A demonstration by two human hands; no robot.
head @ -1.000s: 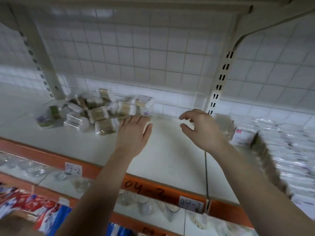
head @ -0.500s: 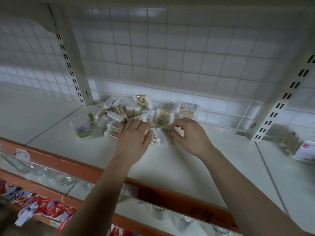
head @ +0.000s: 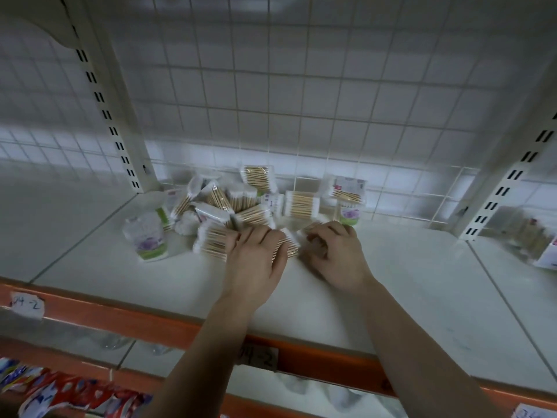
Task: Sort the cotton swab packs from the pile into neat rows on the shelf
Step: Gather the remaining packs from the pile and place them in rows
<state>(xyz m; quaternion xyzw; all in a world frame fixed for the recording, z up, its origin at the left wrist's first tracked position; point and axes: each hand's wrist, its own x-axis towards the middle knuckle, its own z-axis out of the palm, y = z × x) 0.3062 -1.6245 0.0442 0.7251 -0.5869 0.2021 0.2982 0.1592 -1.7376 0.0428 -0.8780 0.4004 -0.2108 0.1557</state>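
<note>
A loose pile of cotton swab packs [head: 241, 200], clear bags of wooden-stick swabs, lies against the wire back of the white shelf [head: 407, 282]. My left hand [head: 256, 260] lies over the nearest pack [head: 211, 241] at the pile's front edge, fingers curled down on it and thumb at its right end. Just to the right, my right hand [head: 334, 254] has its fingers curled round another small pack [head: 312, 229], which is blurred and mostly hidden under them. The two hands almost touch.
Two round swab tubs stand by the pile, one at the left [head: 146, 236] and one at the back right [head: 349, 208]. A slotted upright [head: 120, 131] rises behind the pile's left. More boxed goods [head: 545, 251] sit far right. The orange front rail [head: 126, 318] carries paper labels.
Both hands have moved left and forward from open shelf space onto the front of the pile. They now hold packs there. The view has swung left to centre on the pile.
</note>
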